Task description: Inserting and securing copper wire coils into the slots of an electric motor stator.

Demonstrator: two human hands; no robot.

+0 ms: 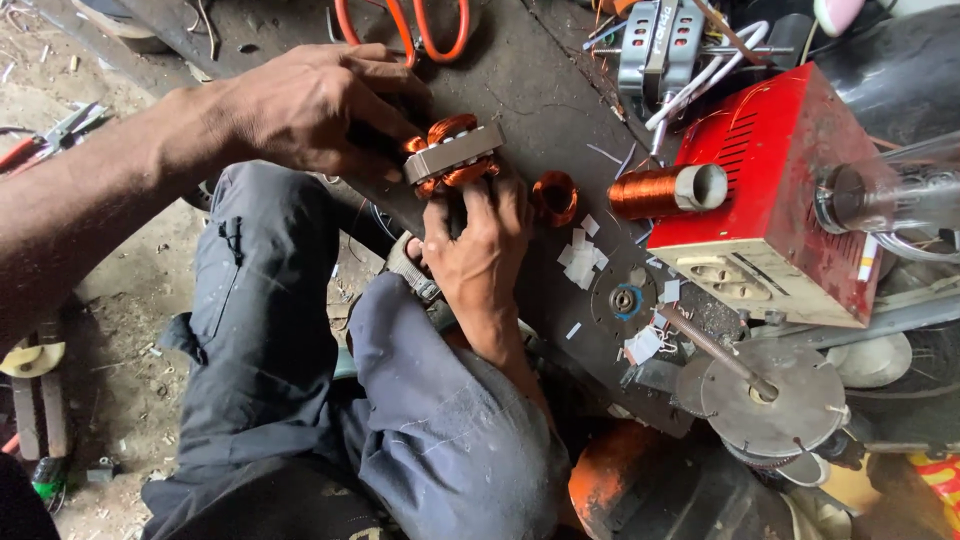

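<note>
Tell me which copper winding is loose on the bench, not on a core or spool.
The small copper coil ring, lying bare just right of the right hand. The others sit on the metal core both hands hold, or the spool beside the red box.

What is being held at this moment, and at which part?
A grey laminated motor core wound with copper coils. The left hand grips its left end; the right hand holds it from below, fingers on the lower copper winding.
</note>
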